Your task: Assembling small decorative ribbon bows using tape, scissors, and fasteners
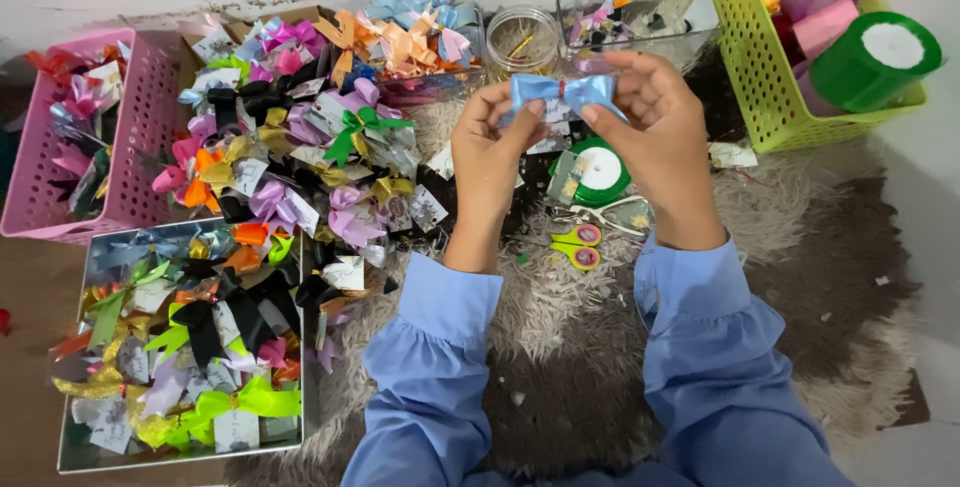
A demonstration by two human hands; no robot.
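Above the shaggy rug [600,317], our left hand [492,137] and right hand [655,127] pinch the light-blue bow [562,93]; we'd keep loops even, knot centred.

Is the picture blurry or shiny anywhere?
Head view: even, soft light, hardly any shadows; both hands and the light blue bow look sharp; the glass jar and clear box catch a little glare; the edges bend slightly from the wide lens.
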